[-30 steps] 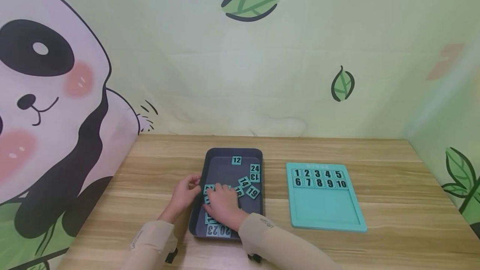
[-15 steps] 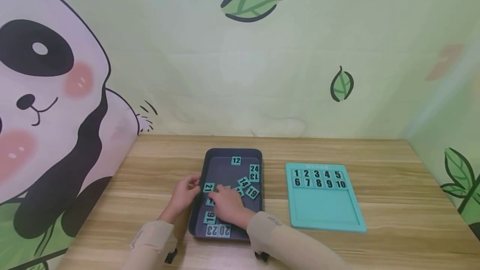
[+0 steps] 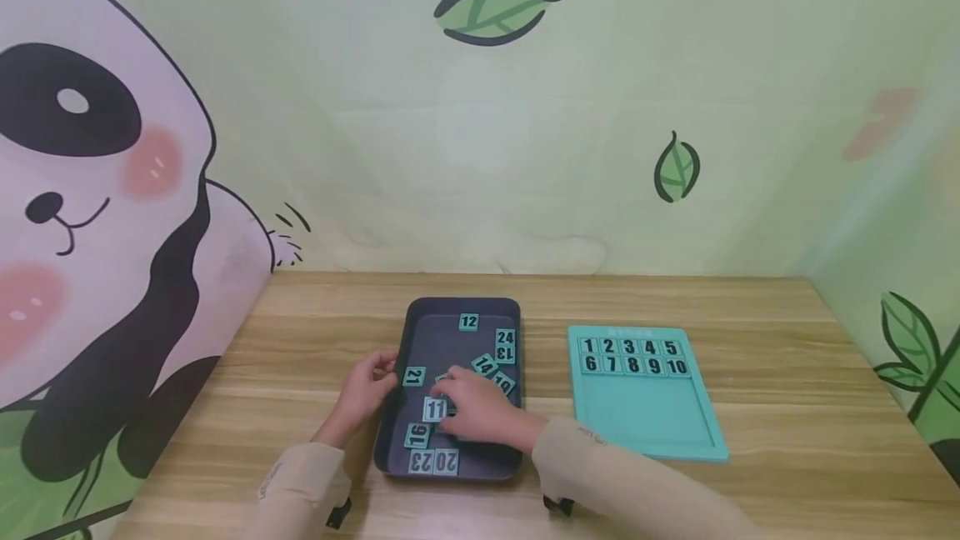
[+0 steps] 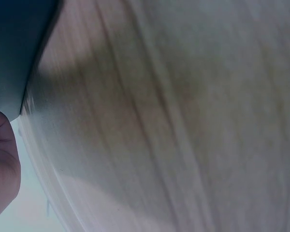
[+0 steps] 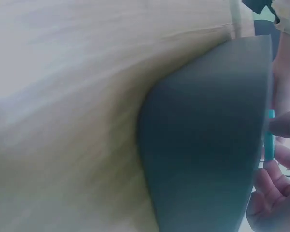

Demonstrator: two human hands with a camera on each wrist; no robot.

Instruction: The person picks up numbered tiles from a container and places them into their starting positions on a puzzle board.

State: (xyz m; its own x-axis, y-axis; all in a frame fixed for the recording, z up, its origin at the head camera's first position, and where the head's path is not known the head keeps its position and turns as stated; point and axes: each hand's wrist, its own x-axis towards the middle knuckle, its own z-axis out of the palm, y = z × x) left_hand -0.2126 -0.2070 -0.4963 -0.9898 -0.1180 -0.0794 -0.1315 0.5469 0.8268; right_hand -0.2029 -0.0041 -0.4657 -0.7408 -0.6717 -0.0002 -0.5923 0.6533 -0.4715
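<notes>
Number tile 11 (image 3: 435, 409), a small teal square with black digits, is pinched between the thumb and fingers of the person's right hand (image 3: 480, 407), over the near half of a dark tray (image 3: 442, 344). At the far left, a large cartoon panda (image 3: 135, 232) is printed on the wall covering. Next comes the left hand (image 3: 367, 394), emerging from a beige sleeve (image 3: 303, 477) and set against the tray's left side, its fingers bent; whether they grip the rim or only touch it, I cannot tell. The tray lies lengthwise on a wood-grain worktop (image 3: 780, 407). Along its left side are tile 21 (image 3: 414, 377), turned sideways, and nearer the person tile 16 (image 3: 417, 436); at the near end, tiles 23 (image 3: 422, 462) and 20 (image 3: 447, 462) sit side by side, upside down. Tile 12 (image 3: 468, 322) lies alone at the far end. Toward the right wall are slanted tile 14 (image 3: 484, 366), tile 19 (image 3: 503, 383), partly covered by the right hand, then tile 24 (image 3: 506, 337) with upside-down tile 13 (image 3: 506, 354) just below it. Well to the right, apart from the tray, a teal board (image 3: 652, 411) holds tiles 1 to 5 in its top row and 6 to 10 beneath.
</notes>
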